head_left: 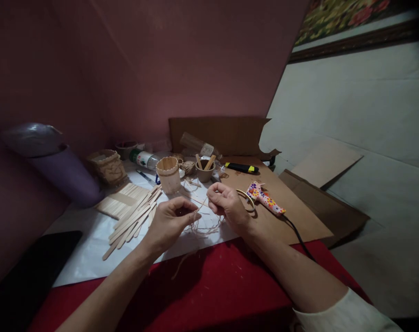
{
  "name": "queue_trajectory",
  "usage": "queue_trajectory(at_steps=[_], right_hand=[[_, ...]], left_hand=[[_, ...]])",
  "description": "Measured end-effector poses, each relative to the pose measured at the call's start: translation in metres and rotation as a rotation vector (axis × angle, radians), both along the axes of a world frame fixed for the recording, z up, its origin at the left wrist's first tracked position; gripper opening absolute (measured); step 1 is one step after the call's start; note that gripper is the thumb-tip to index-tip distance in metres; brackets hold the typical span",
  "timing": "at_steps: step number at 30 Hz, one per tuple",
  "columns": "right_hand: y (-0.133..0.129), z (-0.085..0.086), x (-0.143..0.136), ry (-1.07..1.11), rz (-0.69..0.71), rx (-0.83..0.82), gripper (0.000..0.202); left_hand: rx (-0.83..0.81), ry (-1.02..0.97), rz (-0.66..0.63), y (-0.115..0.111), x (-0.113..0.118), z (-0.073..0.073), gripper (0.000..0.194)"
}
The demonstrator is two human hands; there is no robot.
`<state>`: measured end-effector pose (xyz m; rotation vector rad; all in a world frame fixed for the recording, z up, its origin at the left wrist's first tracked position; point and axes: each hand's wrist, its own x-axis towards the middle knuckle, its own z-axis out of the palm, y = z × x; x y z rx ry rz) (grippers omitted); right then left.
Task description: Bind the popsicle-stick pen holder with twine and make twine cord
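My left hand [173, 222] pinches a thin strand of tan twine [204, 229] between thumb and fingertips. Facing it, my right hand [226, 203] is closed on the same twine, and a short length stretches between the two. Loose, tangled loops of it hang over the white sheet [81, 258] below. Just behind my left hand stands a round cup of wooden sticks [168, 175] with a scalloped rim and a band around it. Flat wooden sticks [135, 221] lie fanned out to its left.
A patterned glue gun [264, 198] and a yellow-black cutter [241, 168] lie on brown cardboard [299, 216] at the right. Behind are plastic bottles [145, 159] and a small pot [205, 171] holding sticks. A purple object [66, 173] stands at left.
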<state>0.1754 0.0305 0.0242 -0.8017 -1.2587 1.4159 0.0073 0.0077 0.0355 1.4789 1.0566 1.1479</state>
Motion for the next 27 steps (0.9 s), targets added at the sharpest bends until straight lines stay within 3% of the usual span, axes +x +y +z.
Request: queue_trajectory(at_steps=[3, 6, 10, 13, 18, 24, 27], right_hand=[[0.000, 0.000, 0.000, -0.001, -0.002, -0.009, 0.022], [0.000, 0.001, 0.000, -0.008, -0.011, -0.016, 0.022], [0.000, 0.001, -0.001, -0.004, -0.017, -0.022, 0.023], [0.000, 0.001, -0.001, 0.003, -0.026, -0.021, 0.023], [0.001, 0.002, -0.001, 0.006, -0.054, -0.028, 0.022], [0.002, 0.001, -0.001, 0.026, -0.094, -0.051, 0.024], [0.002, 0.001, -0.001, 0.019, -0.092, -0.045, 0.024]], left_hand=[[0.067, 0.055, 0.004, -0.004, 0.002, 0.002, 0.023], [-0.027, -0.034, -0.039, -0.004, 0.001, 0.005, 0.035], [-0.501, -0.341, -0.184, 0.004, -0.006, 0.006, 0.065], [-0.787, -0.420, -0.203, 0.013, -0.013, 0.001, 0.071], [-0.818, -0.518, -0.233, 0.013, -0.014, 0.001, 0.060], [-0.700, -0.527, -0.144, 0.007, -0.010, 0.008, 0.017], [-0.658, -0.497, -0.169, 0.008, -0.010, 0.006, 0.007]])
